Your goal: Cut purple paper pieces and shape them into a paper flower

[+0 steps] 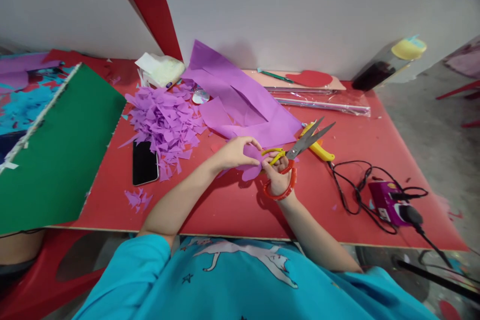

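Note:
My left hand [242, 152] is closed, its thumb and fingertips pinching a purple paper cutout [252, 170] with rounded lobes. My right hand [277, 175] meets it from the other side, thumb and fingers on the paper's edge. Scissors [300, 147] hang on my right hand, with one yellow handle and a large red loop around the hand. Their blades are parted and point away to the right. A yellow glue gun [320, 149] lies partly behind the blades. Beyond my hands is a large folded purple sheet [240, 95].
Purple scraps [165, 120] are heaped at left, partly over a black phone [144, 165]. A green board [60, 160] leans farther left. At right are a cable and a purple power adapter [386, 202]. A dark-filled bottle [386, 65] stands at the back corner.

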The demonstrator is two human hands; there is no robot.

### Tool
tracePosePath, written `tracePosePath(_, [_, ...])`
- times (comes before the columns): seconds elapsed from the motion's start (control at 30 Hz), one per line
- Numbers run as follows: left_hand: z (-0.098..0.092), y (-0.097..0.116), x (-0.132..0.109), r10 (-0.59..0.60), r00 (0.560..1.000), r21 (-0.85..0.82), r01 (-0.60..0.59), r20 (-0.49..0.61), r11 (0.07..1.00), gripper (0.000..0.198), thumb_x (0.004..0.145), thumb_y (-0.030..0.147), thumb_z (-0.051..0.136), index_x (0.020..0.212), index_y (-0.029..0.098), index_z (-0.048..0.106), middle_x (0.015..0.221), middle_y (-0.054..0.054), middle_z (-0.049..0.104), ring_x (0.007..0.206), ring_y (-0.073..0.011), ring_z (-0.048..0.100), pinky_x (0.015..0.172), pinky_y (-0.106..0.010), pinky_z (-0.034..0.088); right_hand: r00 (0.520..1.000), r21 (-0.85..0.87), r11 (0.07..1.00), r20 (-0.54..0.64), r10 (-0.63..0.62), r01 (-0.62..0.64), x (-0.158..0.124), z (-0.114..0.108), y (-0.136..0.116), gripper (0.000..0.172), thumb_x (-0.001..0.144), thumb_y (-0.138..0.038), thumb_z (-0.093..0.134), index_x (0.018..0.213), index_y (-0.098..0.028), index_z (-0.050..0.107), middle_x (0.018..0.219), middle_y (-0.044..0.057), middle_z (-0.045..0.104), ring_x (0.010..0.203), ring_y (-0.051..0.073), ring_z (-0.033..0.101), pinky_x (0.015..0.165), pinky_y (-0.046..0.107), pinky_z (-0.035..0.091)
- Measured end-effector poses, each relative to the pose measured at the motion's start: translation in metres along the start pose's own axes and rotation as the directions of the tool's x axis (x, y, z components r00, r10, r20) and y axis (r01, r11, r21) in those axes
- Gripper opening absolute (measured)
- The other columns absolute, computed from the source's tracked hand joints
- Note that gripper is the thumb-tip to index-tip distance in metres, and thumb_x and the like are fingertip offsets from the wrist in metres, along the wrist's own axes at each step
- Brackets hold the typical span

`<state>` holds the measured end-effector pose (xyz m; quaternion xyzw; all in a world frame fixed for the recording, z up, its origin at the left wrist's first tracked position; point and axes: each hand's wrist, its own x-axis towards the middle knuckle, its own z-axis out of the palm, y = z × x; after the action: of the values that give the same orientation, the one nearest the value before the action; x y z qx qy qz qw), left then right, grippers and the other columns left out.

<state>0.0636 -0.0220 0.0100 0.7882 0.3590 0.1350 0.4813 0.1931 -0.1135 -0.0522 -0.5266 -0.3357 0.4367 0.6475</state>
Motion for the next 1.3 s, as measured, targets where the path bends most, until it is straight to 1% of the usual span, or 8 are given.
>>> tracePosePath(0.27, [-0.021, 0.006, -0.007, -0.050, 0.993, 0.009, 0.050, 0.111, 0.999, 0.021, 0.067, 0.018, 0.057, 0.082, 0.011, 0.069, 0.080, -0.003, 0.068, 0.078, -0.0172, 0.061, 0.073, -0.026, 0.046, 0.999, 0.020, 0.999, -0.007, 0.043, -0.043, -0.002, 0.001, -0.001, 0.024, 0.069, -0.031, 0.064, 0.083, -0.022, 0.046, 0.068, -0.005, 0.051, 0.054, 0.010, 0.053, 0.052, 0.026, 0.048])
tracePosePath(0.6, [-0.038, 0.010, -0.015, -0.016, 0.995, -0.092, 0.007, -0.103, 0.996, 0.021, 0.065, 0.025, 0.064, 0.081, 0.012, 0.065, 0.082, -0.002, 0.067, 0.080, -0.0163, 0.060, 0.079, -0.028, 0.044, 0.982, -0.132, 0.988, 0.161, 0.102, -0.081, -0.009, -0.003, 0.000, 0.021, 0.077, -0.039, 0.058, 0.086, -0.022, 0.051, 0.068, -0.004, 0.051, 0.053, 0.010, 0.049, 0.051, 0.025, 0.042])
tracePosePath(0.73, [-0.041, 0.007, -0.014, 0.005, 0.994, 0.050, 0.001, -0.113, 0.999, 0.016, 0.066, 0.020, 0.061, 0.081, 0.013, 0.064, 0.085, -0.003, 0.067, 0.086, -0.0177, 0.060, 0.084, -0.030, 0.042, 0.984, -0.263, 0.964, 0.158, 0.085, -0.041, -0.008, -0.005, -0.004, 0.025, 0.071, -0.040, 0.064, 0.088, -0.024, 0.055, 0.078, -0.002, 0.054, 0.061, 0.011, 0.049, 0.058, 0.027, 0.044])
tracePosePath(0.83, [-0.035, 0.003, -0.011, -0.024, 1.000, 0.266, 0.021, 0.006, 0.964, 0.016, 0.067, 0.018, 0.059, 0.081, 0.014, 0.064, 0.085, -0.004, 0.066, 0.086, -0.0190, 0.059, 0.081, -0.030, 0.043, 0.988, -0.355, 0.935, 0.138, 0.072, -0.018, -0.006, -0.007, -0.006, 0.028, 0.070, -0.042, 0.064, 0.092, -0.025, 0.056, 0.081, -0.001, 0.056, 0.063, 0.012, 0.050, 0.058, 0.028, 0.045])
tracePosePath(0.93, [-0.020, -0.003, -0.009, -0.066, 0.983, 0.427, -0.014, 0.173, 0.904, 0.016, 0.067, 0.023, 0.060, 0.080, 0.014, 0.065, 0.074, -0.004, 0.064, 0.076, -0.0203, 0.059, 0.070, -0.029, 0.045, 0.982, -0.465, 0.883, 0.127, 0.138, -0.063, -0.002, -0.008, -0.011, 0.027, 0.076, -0.046, 0.054, 0.091, -0.024, 0.055, 0.067, -0.003, 0.055, 0.054, 0.013, 0.050, 0.050, 0.027, 0.042])
tracePosePath(1.03, [-0.001, -0.009, -0.011, -0.064, 0.979, 0.460, -0.033, 0.192, 0.887, 0.016, 0.066, 0.022, 0.062, 0.080, 0.015, 0.064, 0.071, -0.004, 0.062, 0.071, -0.0206, 0.058, 0.066, -0.029, 0.045, 0.976, -0.601, 0.797, 0.127, 0.175, -0.064, 0.004, -0.011, -0.019, 0.027, 0.075, -0.046, 0.053, 0.084, -0.021, 0.054, 0.056, -0.004, 0.052, 0.049, 0.014, 0.049, 0.046, 0.026, 0.038])
tracePosePath(1.17, [0.008, -0.015, -0.022, -0.012, 0.997, 0.505, -0.027, 0.074, 0.863, 0.021, 0.076, 0.022, 0.055, 0.094, 0.013, 0.059, 0.095, -0.010, 0.062, 0.092, -0.0244, 0.056, 0.081, -0.034, 0.044, 0.990, -0.808, 0.587, 0.123, 0.075, 0.056, 0.014, -0.020, -0.027, 0.029, 0.066, -0.039, 0.060, 0.085, -0.018, 0.057, 0.057, -0.002, 0.055, 0.050, 0.017, 0.050, 0.049, 0.029, 0.040])
tracePosePath(1.3, [-0.005, -0.028, -0.041, 0.026, 0.991, 0.537, 0.051, -0.134, 0.842, 0.031, 0.084, 0.022, 0.045, 0.112, 0.010, 0.049, 0.115, -0.016, 0.052, 0.112, -0.0266, 0.046, 0.096, -0.039, 0.036, 0.977, -0.891, 0.404, 0.173, -0.120, 0.208, 0.031, -0.033, -0.026, 0.039, 0.060, -0.032, 0.060, 0.094, -0.012, 0.059, 0.083, 0.012, 0.064, 0.076, 0.026, 0.059, 0.071, 0.040, 0.047])
